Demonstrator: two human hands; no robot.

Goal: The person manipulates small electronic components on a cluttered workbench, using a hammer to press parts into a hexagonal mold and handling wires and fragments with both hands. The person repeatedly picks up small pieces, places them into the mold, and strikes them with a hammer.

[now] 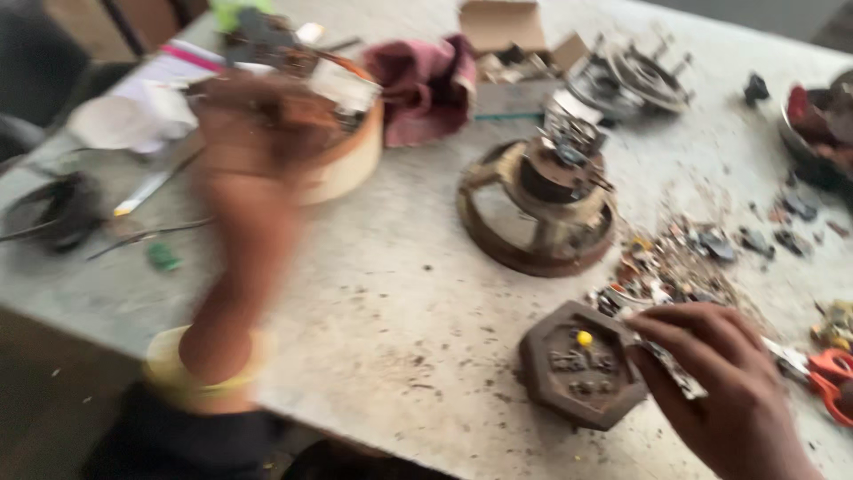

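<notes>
My right hand (pixel 724 382) sits low at the near edge of the table (pixel 391 302), fingers curled around a small flat metal piece (pixel 671 369) that pokes out toward the left from under the fingertips; the grip is closed on it, thumb on top. Touching those fingertips on their left side lies a dark hexagonal block (pixel 582 364), flat on the table, with a small yellow bead (pixel 584 338) on its upper face. The block is on the inner side of the right hand and well apart from the left.

My left hand (pixel 258 133) is raised far ahead and to the left, smeared by motion; I cannot tell how open it is or whether it holds anything. It hovers over, or perhaps touches, a round cream-walled part (pixel 351 164) beyond it.

Ahead of the right hand, a scatter of small scraps (pixel 675 258) lies just beyond the fingers, and further out stands a rusty round housing (pixel 538 209). To the outer side of the right hand are orange-handled scissors (pixel 831 378). A reddish cloth (pixel 426 84) lies between the two hands, far ahead.
</notes>
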